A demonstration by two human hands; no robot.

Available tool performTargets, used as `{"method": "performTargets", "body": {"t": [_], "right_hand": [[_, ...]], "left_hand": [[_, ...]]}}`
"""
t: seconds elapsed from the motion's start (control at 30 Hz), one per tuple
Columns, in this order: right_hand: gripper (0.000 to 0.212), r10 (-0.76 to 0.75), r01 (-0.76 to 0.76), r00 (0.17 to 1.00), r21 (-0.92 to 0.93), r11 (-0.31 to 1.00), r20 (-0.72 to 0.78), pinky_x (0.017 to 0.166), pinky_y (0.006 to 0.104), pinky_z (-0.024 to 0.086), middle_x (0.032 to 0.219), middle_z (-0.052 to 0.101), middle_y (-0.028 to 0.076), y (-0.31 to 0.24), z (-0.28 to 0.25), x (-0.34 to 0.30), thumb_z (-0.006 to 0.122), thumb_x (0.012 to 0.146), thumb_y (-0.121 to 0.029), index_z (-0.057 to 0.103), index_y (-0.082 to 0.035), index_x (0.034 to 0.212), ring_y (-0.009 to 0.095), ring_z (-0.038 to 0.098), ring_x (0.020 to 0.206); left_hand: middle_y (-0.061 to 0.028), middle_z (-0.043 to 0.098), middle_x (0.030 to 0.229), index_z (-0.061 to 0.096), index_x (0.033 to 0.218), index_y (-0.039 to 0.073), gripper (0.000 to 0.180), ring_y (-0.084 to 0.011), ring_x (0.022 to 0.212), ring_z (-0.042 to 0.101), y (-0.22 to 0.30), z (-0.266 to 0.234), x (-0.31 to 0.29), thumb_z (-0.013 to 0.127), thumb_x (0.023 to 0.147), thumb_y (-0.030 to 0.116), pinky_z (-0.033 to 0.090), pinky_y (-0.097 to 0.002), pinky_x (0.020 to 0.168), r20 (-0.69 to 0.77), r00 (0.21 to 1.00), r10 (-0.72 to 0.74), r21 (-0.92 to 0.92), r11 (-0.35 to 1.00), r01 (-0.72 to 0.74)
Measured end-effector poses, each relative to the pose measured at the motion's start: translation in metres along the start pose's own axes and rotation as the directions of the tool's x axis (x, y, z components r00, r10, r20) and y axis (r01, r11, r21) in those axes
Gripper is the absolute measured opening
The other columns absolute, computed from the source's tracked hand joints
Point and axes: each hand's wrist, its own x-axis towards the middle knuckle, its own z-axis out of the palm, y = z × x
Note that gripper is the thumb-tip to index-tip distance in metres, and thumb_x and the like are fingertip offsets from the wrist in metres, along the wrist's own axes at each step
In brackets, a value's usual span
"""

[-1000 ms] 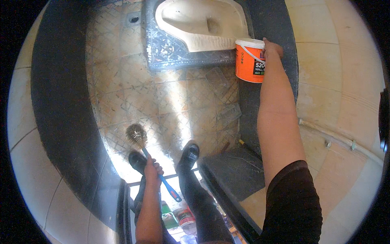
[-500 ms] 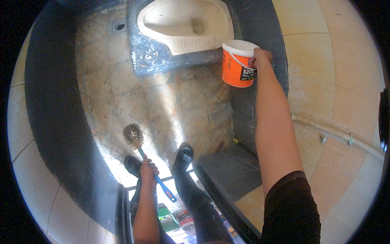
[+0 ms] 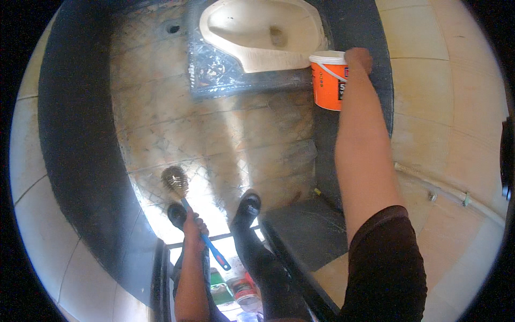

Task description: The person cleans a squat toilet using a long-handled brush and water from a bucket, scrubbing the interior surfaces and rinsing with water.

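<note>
My left hand (image 3: 195, 228) is closed round the blue handle of a toilet brush (image 3: 176, 180), whose round bristle head points up and away over the tiled floor. Out at the end of my stretched right arm, my right hand (image 3: 360, 60) grips the rim of an orange bucket (image 3: 328, 88) with a white rim and a white bail handle. The bucket hangs upright beside the right end of a cream squat toilet pan (image 3: 252, 56). My forearm hides part of the bucket's right side.
A round floor drain (image 3: 173, 28) lies left of the pan's raised dark surround (image 3: 214, 80). A pipe (image 3: 445, 188) runs along the right wall. Behind my feet are a door sill (image 3: 221, 236) and a red-and-white tub (image 3: 245, 292) beyond it.
The view has shifted, so the toilet pan sits farther right. My right hand and the bucket remain beside it, and the brush is still in my left hand.
</note>
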Motion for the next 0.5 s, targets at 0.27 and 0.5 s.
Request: {"method": "performTargets", "body": {"t": [0.27,0.5], "right_hand": [[0.044,0.030,-0.029,1.000,0.157,0.987,-0.006,0.088,0.0432,0.056,0.116,0.067,0.023,0.037,0.006,-0.001,0.069,0.078,-0.025,0.067,0.001,0.113,0.033,0.067,0.107],[0.036,0.208,-0.205,0.977,0.496,0.844,0.050,0.073,0.0388,0.058,0.101,0.069,0.028,0.130,0.018,-0.001,0.060,0.079,-0.019,0.069,0.009,0.101,0.035,0.072,0.081]], "left_hand": [[0.0083,0.031,0.057,0.049,0.087,0.017,0.040,-0.0056,0.041,0.029,0.007,0.016,-0.009,0.057,0.095,0.055,0.026,-0.0223,0.037,-0.001,0.999,-0.047,-0.036,0.998,0.047],[0.0066,0.032,0.059,0.048,0.098,0.009,0.045,-0.0057,0.044,0.032,0.018,0.042,-0.028,0.057,0.095,0.053,0.027,-0.0237,0.039,-0.002,1.000,0.013,0.127,0.992,-0.013]]}}
